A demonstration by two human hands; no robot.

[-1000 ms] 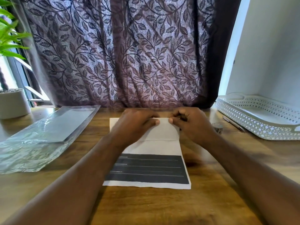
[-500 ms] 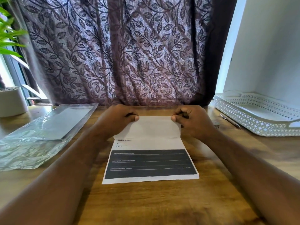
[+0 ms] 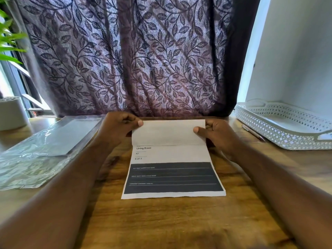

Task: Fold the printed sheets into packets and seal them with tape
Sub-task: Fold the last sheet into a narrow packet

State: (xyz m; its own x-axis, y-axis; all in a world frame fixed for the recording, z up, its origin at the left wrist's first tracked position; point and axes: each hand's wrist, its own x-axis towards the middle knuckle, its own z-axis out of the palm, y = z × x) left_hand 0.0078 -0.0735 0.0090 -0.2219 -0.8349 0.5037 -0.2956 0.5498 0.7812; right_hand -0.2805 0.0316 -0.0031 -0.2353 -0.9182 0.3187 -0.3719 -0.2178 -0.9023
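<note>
One printed sheet (image 3: 172,169) on table (image 3: 161,221); left hand (image 3: 119,127), right hand (image 3: 214,134) pinch folded flap corners.

Curtain: a dark curtain (image 3: 134,60) with a leaf print is hanging behind the far edge of the worktop (image 3: 170,221), filling most of the background.
Wall: a pale wall (image 3: 296,51) is standing to the right of the curtain.
Tray: a white perforated tray (image 3: 269,130) with handle cut-outs is sitting at the right, against the wall.
Pen: a slim pen (image 3: 253,133) is lying just beside the tray's near-left wall.
Plastic wrap: a clear, crinkled plastic wrap (image 3: 41,153) is lying at the left; it is perhaps holding a flat grey stack, but glare is hiding the detail.
Pot: a pale round pot (image 3: 11,112) is standing at the far left.
Plant: green leaves (image 3: 9,42) are reaching in above it.
</note>
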